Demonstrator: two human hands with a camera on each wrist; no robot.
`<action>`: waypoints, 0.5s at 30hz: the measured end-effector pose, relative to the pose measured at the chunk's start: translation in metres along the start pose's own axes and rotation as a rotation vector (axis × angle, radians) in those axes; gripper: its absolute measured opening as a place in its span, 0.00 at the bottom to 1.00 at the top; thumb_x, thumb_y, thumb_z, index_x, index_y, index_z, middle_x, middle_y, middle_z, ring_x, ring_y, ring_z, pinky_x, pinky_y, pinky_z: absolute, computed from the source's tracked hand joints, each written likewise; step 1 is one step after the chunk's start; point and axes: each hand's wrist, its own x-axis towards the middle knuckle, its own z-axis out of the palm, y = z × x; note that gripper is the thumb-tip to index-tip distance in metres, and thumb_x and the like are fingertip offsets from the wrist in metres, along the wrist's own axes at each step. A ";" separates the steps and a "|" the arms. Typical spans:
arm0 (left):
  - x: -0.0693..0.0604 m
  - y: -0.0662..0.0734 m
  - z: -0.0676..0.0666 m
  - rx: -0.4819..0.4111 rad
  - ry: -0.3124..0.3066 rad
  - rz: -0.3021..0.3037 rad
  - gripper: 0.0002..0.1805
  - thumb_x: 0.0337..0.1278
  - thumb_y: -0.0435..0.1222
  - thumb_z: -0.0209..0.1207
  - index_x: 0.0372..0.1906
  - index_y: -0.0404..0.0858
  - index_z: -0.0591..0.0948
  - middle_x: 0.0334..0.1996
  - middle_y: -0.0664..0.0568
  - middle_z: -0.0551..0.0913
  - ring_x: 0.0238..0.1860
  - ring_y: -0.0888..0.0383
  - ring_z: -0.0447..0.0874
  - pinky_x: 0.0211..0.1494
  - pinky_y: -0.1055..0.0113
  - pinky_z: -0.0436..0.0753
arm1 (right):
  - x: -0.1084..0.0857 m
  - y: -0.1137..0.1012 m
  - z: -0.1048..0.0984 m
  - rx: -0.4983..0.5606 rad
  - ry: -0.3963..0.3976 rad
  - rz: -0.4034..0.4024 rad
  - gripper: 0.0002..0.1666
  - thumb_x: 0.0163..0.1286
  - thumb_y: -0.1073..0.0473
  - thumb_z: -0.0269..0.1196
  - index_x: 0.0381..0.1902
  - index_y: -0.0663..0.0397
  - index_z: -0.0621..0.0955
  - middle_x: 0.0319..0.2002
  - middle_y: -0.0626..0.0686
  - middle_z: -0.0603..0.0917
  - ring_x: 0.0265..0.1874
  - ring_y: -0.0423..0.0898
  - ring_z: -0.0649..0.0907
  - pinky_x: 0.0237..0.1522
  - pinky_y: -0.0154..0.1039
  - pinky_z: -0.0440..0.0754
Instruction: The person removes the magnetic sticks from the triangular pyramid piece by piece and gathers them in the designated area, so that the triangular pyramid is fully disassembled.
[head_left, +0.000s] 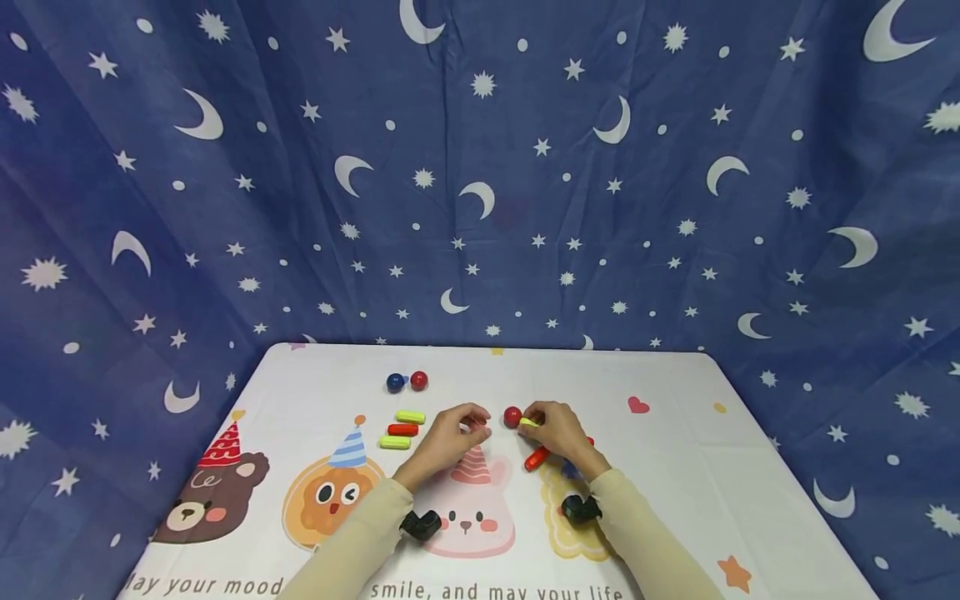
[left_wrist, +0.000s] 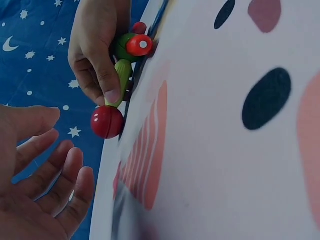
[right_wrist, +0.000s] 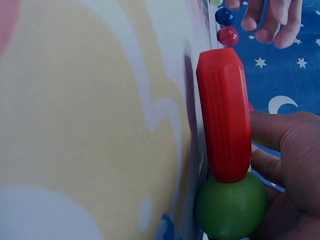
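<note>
My right hand (head_left: pixel 558 429) pinches a yellow-green ribbed stick (left_wrist: pixel 123 79) between thumb and fingers. One end of that stick meets a red ball (head_left: pixel 512 417). Close beside the same hand, a red ribbed stick (right_wrist: pixel 223 115) touches a green ball (right_wrist: pixel 231 207); the head view hides this ball behind the hand. To the left of the red ball is my left hand (head_left: pixel 450 435), its fingers loosely bent and apart from the pieces. The left wrist view shows nothing in the palm of the left hand (left_wrist: pixel 42 175).
Left of the left hand lie two yellow-green sticks, one farther back (head_left: pixel 410 417) and one nearer (head_left: pixel 394 442), with a red stick (head_left: pixel 402 430) between them. Behind these are a blue ball (head_left: pixel 395 382) and another red ball (head_left: pixel 419 381). A star-patterned curtain (head_left: pixel 480 150) hangs behind the table.
</note>
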 end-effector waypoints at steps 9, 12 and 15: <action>0.012 -0.007 0.008 -0.022 0.035 -0.036 0.13 0.62 0.39 0.64 0.49 0.40 0.81 0.41 0.54 0.84 0.43 0.59 0.82 0.49 0.64 0.81 | -0.001 -0.001 0.003 0.000 -0.003 -0.007 0.12 0.58 0.52 0.73 0.37 0.50 0.86 0.28 0.45 0.82 0.28 0.40 0.75 0.37 0.37 0.73; 0.017 -0.010 0.013 -0.043 0.034 -0.044 0.13 0.61 0.38 0.64 0.49 0.40 0.81 0.41 0.52 0.84 0.42 0.59 0.82 0.48 0.66 0.81 | -0.002 0.000 0.002 0.005 0.006 -0.018 0.11 0.58 0.53 0.73 0.37 0.50 0.86 0.28 0.45 0.83 0.28 0.40 0.76 0.37 0.37 0.74; 0.021 -0.011 0.018 -0.063 0.031 -0.062 0.14 0.61 0.39 0.64 0.50 0.40 0.81 0.44 0.50 0.85 0.41 0.60 0.83 0.46 0.68 0.81 | -0.003 0.001 0.001 0.005 0.014 -0.023 0.10 0.58 0.54 0.73 0.37 0.49 0.86 0.28 0.44 0.84 0.28 0.39 0.77 0.38 0.37 0.75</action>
